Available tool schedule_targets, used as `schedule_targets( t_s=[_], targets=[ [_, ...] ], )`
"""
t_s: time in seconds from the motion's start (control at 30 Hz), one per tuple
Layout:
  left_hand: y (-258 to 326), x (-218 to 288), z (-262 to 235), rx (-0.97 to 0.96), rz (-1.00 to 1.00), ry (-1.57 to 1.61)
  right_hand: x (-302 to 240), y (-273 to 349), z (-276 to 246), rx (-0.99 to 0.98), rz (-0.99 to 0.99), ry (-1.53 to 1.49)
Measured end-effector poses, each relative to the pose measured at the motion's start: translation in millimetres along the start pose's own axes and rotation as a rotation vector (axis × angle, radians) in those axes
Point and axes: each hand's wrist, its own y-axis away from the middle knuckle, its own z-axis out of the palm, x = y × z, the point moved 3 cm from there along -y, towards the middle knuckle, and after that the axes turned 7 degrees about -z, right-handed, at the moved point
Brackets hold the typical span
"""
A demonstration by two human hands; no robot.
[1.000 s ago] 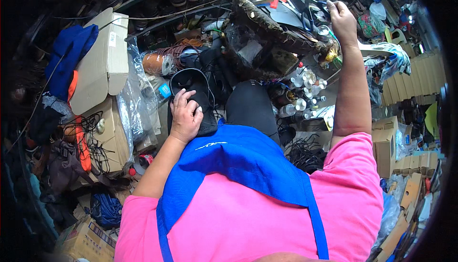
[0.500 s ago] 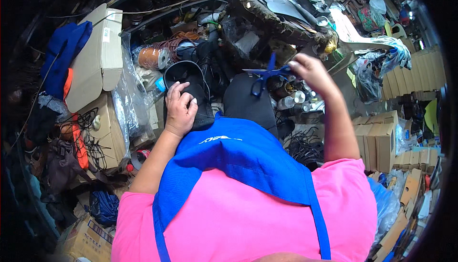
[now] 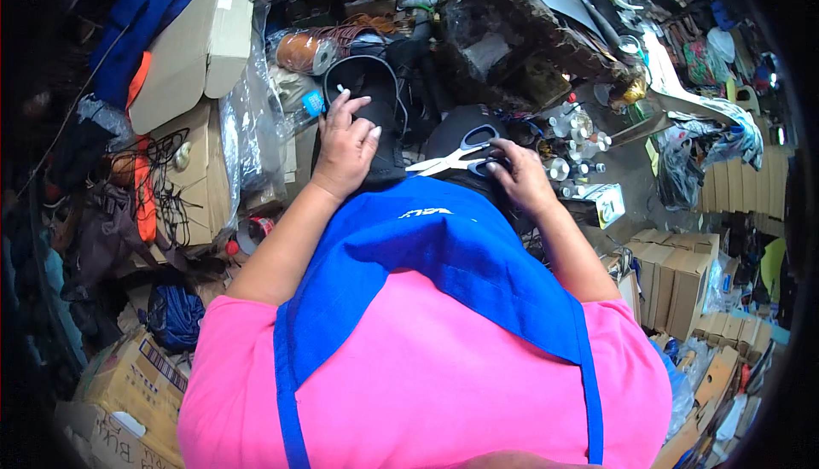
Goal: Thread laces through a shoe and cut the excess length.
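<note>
My left hand (image 3: 345,149) rests on a black boot-like piece (image 3: 363,85) with a wide round opening facing up. Its fingers are apart and slightly bent, and no object shows between them. A thin pale line runs along the right side of the opening. Scissors (image 3: 444,163) with pale blades and dark blue handles are in my right hand (image 3: 522,177), thumb and fingers at one handle loop. Their blades point left, toward the lower edge of the black piece, just above the blue apron (image 3: 426,238). Behind them lies a dark rounded surface (image 3: 456,126), perhaps my knee.
Small bottles (image 3: 576,136) stand right of my right hand. A spool of orange cord (image 3: 303,52) lies beyond my left hand. Cardboard (image 3: 192,34) and clear plastic (image 3: 243,140) crowd the left. Cardboard boxes (image 3: 674,277) are stacked at the right, and a ragged-edged bench (image 3: 537,21) stands ahead.
My right hand has come down and left, bringing the scissors from raised beside the bench to close above the apron. My left hand stays on the black piece. The whole view has shifted.
</note>
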Motion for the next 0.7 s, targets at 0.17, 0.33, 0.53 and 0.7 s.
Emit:
schedule_targets(
  t_s=[0.17,0.33,0.53,0.7],
  targets=[
    [1.6,-10.8,1.1,0.067,-0.055,0.083,-16.8,-10.3,-8.2,-0.026,-0.162,0.413],
    [2.2,-11.1,2.4,0.038,-0.047,0.109,-2.7,-24.5,-4.8,-0.202,-0.307,0.505],
    [4.3,-13.7,1.4,0.056,-0.061,0.121,-11.9,-35.9,-16.8,-0.394,-0.192,0.524],
    [5.7,-14.9,0.8,0.069,-0.063,0.132,-14.5,-19.3,-11.8,-0.514,0.01,-0.142]
  ],
)
